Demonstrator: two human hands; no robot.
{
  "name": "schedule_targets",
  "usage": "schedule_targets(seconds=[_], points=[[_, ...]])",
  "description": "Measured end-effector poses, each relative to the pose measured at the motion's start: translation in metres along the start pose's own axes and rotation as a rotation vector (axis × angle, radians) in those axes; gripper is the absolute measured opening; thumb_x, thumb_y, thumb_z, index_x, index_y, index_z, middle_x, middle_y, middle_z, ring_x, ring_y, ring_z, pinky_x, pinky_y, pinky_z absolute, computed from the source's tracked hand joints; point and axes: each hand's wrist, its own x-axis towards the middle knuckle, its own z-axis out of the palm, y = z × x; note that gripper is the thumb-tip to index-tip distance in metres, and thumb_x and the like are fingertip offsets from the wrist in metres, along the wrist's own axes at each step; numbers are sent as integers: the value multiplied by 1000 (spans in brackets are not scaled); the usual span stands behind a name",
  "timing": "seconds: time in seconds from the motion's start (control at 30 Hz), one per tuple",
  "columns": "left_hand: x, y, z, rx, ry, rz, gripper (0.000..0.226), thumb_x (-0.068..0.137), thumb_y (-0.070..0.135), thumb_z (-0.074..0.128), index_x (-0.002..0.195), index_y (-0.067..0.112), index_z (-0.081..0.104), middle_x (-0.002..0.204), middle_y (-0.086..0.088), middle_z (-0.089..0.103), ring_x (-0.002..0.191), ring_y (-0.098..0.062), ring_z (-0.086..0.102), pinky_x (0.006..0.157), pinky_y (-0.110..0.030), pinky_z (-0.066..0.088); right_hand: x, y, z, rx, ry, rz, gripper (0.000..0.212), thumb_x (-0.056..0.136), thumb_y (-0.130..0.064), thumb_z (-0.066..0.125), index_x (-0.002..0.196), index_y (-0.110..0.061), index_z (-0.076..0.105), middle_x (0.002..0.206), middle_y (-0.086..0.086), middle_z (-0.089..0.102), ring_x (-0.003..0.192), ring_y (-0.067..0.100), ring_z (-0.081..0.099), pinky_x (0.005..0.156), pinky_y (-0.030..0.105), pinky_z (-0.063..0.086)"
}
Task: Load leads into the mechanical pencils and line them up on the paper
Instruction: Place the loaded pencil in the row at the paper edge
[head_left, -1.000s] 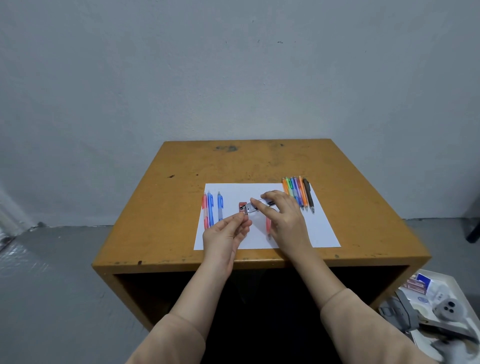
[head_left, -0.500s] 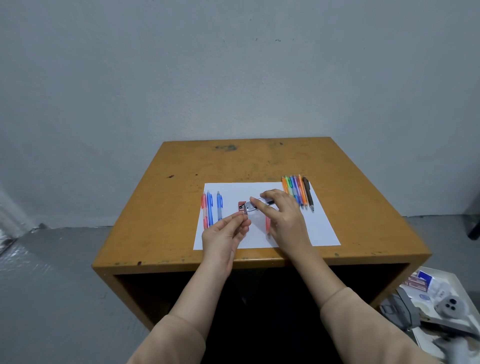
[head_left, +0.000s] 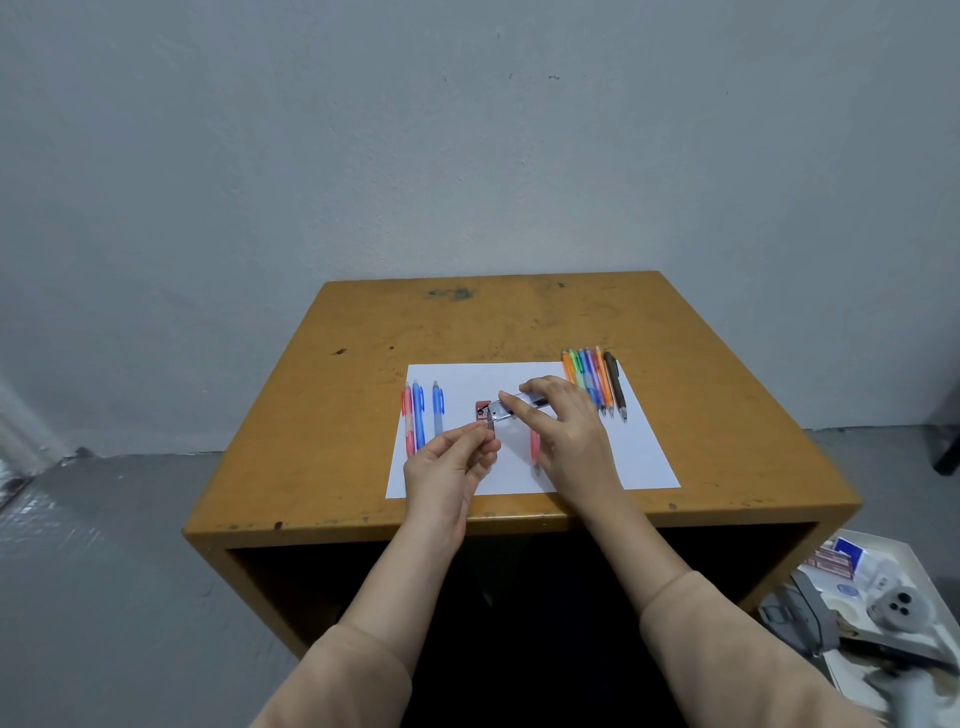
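Head view: over white paper (head_left: 639, 457) on the tabletop (head_left: 322, 426), the right hand (head_left: 569, 441) grips a clear mechanical pencil (head_left: 511, 410) level. The left hand (head_left: 449, 470) pinches at its end beside a red lead case (head_left: 482, 409); whether it holds anything cannot be told.

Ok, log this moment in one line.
left hand: pinches small item | right hand: holds pencil | case: on paper
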Motion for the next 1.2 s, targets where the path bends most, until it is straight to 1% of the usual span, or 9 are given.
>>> schedule_targets(seconds=[0.2,0.47,0.6,0.73,0.87,0.97,1.03,1.1,1.2], points=[[-3,4,4,-22,12,-11,8,82,5,70,88,-1,69,73,-12,69,66,-18,67,59,-23,55,0,0,1,5,5,12,61,70,16,67,123,-15,64,113,15,63,107,27,53,82,39,49],[-4,8,6,-7,34,-57,9,84,7,69,90,1,71,71,-8,68,64,-15,66,62,-27,58,0,1,1,25,27,21,62,69,19,63,122,-14,65,111,16,63,108,23,47,82,40,49],[-4,10,6,20,40,-19,8,84,7,69,89,1,71,67,-6,68,61,-13,66,61,-26,57,0,2,0,27,29,29,62,70,17,61,123,-14,64,112,16,63,109,24,47,82,41,49],[-2,11,4,91,65,26,7,83,8,70,87,3,71,73,-9,68,65,-15,67,65,-27,58,0,1,0,24,34,35,62,70,18,63,123,-14,64,112,16,63,110,25,48,83,41,49],[0,11,1,137,80,65,13,83,6,70,93,-1,71,83,-14,67,73,-19,66,61,-23,57,-1,1,0,12,28,41,65,68,18,69,123,-15,64,113,15,64,108,28,54,84,41,50],[1,11,-1,181,104,105,16,83,6,70,98,-1,71,88,-15,68,74,-19,66,59,-21,57,-1,-1,-2,8,26,52,65,66,18,71,122,-15,65,112,15,64,106,32,58,82,42,51],[1,11,-2,199,108,132,17,83,6,70,98,-2,71,87,-15,68,71,-18,66,58,-20,56,0,-2,-3,3,28,58,65,66,19,71,122,-14,65,112,16,65,104,34,60,82,42,51],[2,12,-3,214,114,148,18,82,7,71,98,-2,71,88,-15,69,71,-17,66,60,-22,57,1,-3,-3,-1,27,61,64,66,18,71,121,-14,66,111,16,65,104,35,61,82,43,51],[1,13,-5,241,129,161,12,83,9,71,94,5,73,89,-13,70,74,-19,68,66,-25,59,1,-4,-3,0,23,70,62,67,17,72,121,-13,66,111,17,65,103,35,62,82,43,52]])
